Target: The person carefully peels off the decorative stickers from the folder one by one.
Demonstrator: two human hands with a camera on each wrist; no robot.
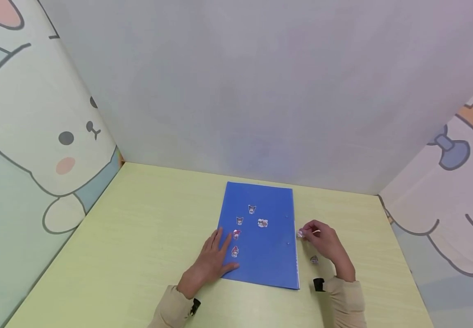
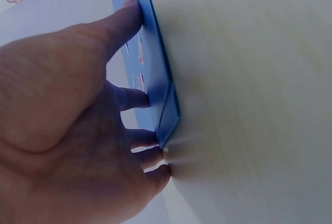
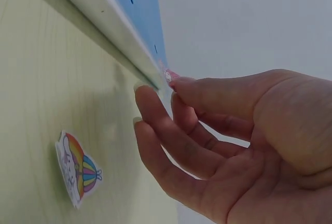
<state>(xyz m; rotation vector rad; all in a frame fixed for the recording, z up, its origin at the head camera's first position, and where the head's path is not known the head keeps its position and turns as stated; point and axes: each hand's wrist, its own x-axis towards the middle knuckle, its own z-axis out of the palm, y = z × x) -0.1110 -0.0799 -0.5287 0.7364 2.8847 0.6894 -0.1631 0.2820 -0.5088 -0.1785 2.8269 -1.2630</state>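
Observation:
A blue folder (image 1: 267, 259) lies on the pale yellow table, with several small cartoon stickers on its cover, one of them a pink-hooded figure (image 1: 235, 251). My left hand (image 1: 211, 262) rests flat across the folder's left edge, fingers spread. In the left wrist view its thumb lies on the blue cover and the outer fingertips reach the table. Just off the folder's right edge, my right hand (image 1: 324, 239) pinches a small pink and white sticker (image 3: 170, 75) between thumb and index finger. The other fingers curve loosely below.
A loose rainbow-coloured sticker (image 3: 78, 169) lies on the table (image 1: 138, 237) below the right hand. Behind the table stands a plain pale wall (image 1: 236, 91). Side panels with cartoon figures flank it left and right.

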